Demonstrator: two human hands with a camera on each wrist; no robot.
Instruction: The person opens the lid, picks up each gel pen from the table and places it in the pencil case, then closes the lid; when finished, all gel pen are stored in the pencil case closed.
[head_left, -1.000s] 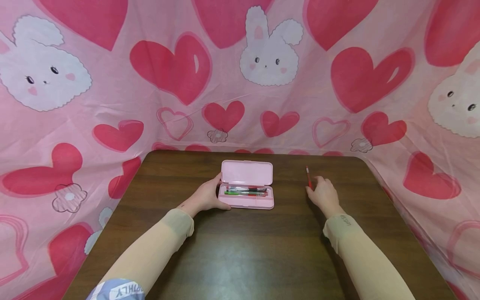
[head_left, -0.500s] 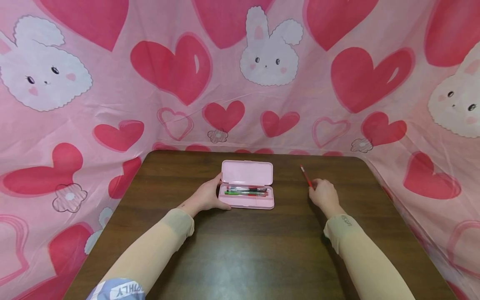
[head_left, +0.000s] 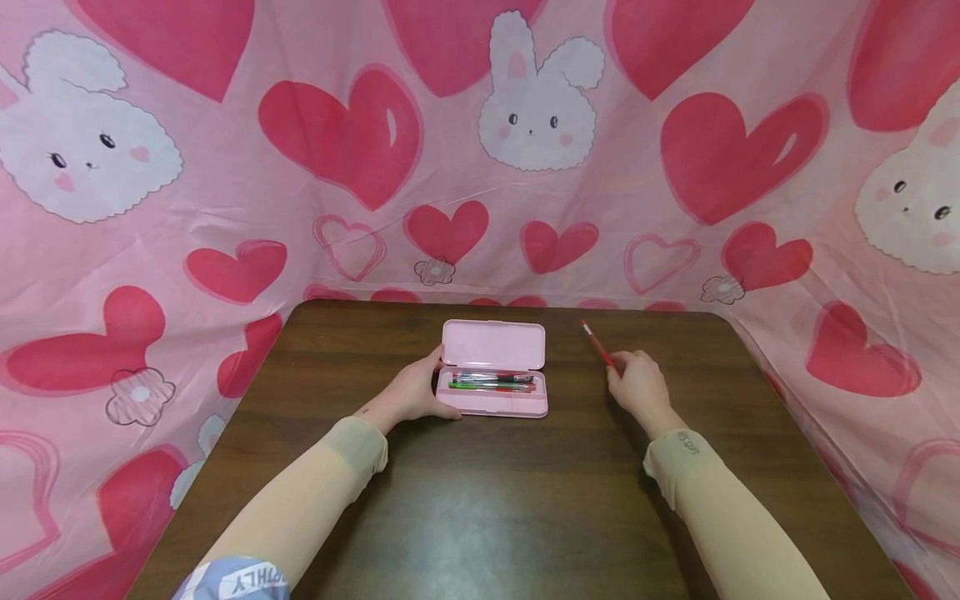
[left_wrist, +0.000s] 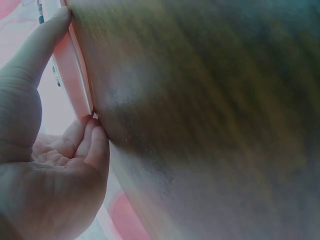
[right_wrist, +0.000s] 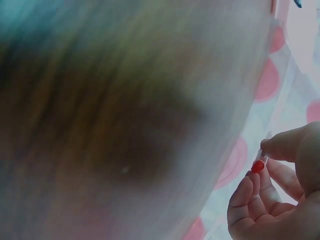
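A pink pencil case (head_left: 493,344) lies on the table with its lid swung back. Several pens (head_left: 480,386), with green, red and black parts, lie in its longer compartment. My left hand (head_left: 408,393) grips the left end of the case, the thumb along the front edge and the fingers at the side and back. To the right, my right hand (head_left: 641,385) pinches a red pen (head_left: 597,342) between thumb and fingers, tilted with its far end toward the upper left. The right wrist view shows the pen's red end (right_wrist: 258,166) just below the thumb.
The brown wooden table (head_left: 480,500) reaches back to a pink cloth (head_left: 450,179) with hearts and rabbits, which hangs behind it and on both sides.
My right hand has gone from holding the red pen nearly upright in view to tilting it leftward, and has shifted slightly left. My left hand and the pencil case have stayed put.
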